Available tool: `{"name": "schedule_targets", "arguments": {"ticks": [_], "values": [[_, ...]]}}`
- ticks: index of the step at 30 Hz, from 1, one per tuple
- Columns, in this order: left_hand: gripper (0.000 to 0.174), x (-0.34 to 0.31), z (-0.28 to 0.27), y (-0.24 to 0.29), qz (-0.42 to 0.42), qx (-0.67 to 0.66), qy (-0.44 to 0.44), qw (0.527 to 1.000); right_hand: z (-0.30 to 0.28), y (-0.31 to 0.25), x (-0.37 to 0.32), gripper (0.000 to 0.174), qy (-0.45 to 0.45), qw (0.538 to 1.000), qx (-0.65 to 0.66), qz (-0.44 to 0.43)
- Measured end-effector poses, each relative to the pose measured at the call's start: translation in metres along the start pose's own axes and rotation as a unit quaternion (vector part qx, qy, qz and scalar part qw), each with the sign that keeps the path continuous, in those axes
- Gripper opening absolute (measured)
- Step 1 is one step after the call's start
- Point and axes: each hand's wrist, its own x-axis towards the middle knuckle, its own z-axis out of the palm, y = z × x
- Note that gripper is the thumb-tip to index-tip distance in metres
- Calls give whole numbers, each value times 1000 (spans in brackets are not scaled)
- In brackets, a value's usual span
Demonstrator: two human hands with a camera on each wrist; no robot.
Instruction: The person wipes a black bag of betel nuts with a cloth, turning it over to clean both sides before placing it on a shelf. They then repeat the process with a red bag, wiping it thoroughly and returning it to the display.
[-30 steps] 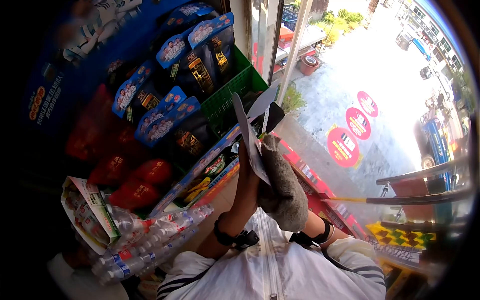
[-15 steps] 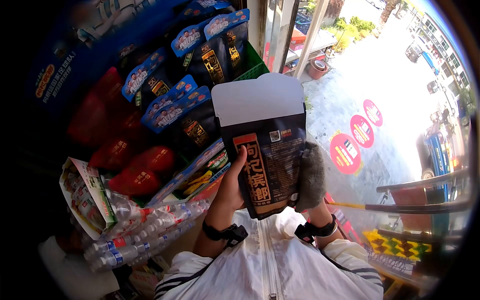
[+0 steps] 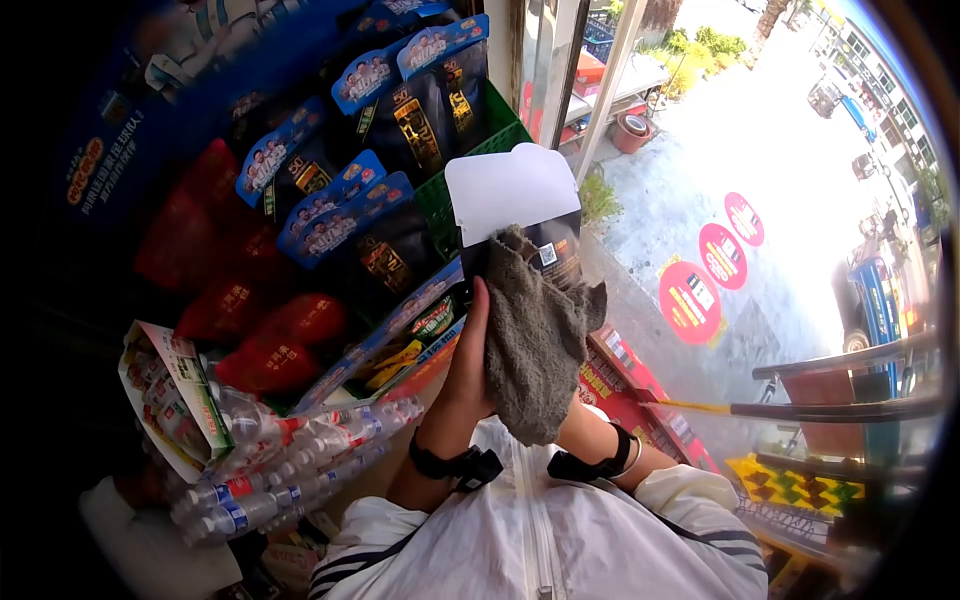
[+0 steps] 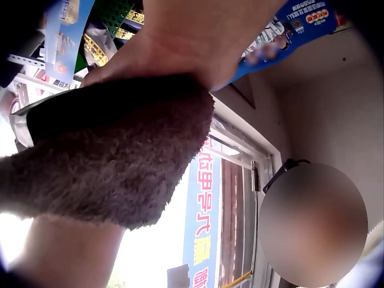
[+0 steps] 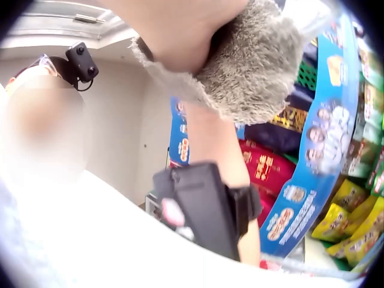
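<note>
A pouch (image 3: 512, 190) gripped at its edge by left hand (image 3: 466, 358), cloth (image 3: 530, 340) pressed against pouch front, right hand (image 5: 180, 30) covered by cloth, its grasp indeterminable.

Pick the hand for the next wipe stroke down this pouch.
Right, most likely: the right hand holds the grey cloth against the pouch face, while the left hand grips the pouch's edge and steadies it.

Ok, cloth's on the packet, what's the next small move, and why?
Probably drag the cloth down the packet with the right hand: the cloth drapes over its dark printed front, and the left hand grips its side edge.
</note>
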Motion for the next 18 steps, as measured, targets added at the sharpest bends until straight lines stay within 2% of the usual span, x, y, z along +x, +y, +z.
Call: {"name": "schedule_targets", "arguments": {"ticks": [2,3,5,6,7,8,9,10,12,13,14,16,17,18], "values": [[60,2,-4,-2,35,-18,5,999,12,16,-1,50,-44,991,123,32],[60,2,-3,-3,34,-18,5,999,12,21,-1,50,-43,991,123,33],[61,2,-3,-4,40,-25,33,998,3,36,4,49,-96,923,364,81],[61,1,-4,-4,41,-24,33,998,-2,51,4,49,-96,923,365,79],[62,-2,-7,-5,18,-10,33,999,-8,68,3,47,-131,957,235,111],[63,-5,-8,-6,-6,5,33,999,-10,80,4,45,-164,971,102,141],[65,-7,-6,-6,-22,20,55,998,-11,60,17,39,-123,883,248,379],[65,-6,-6,-5,-20,21,54,998,-4,57,13,39,-124,884,248,376],[65,-3,-5,-1,11,22,38,999,9,52,-3,42,-31,962,238,134],[65,-1,-8,1,11,23,37,999,3,29,5,44,1,980,-194,-49],[65,0,-13,5,2,-20,-4,1000,11,27,0,44,1,980,-193,-48],[64,3,-21,13,-16,-103,-87,991,25,19,-12,46,-90,994,48,26],[63,4,-22,16,-22,-178,-157,971,25,17,-14,48,-95,992,-74,-35],[63,4,-19,17,-25,-177,-157,971,24,23,-15,48,-93,992,-74,-33]]}}
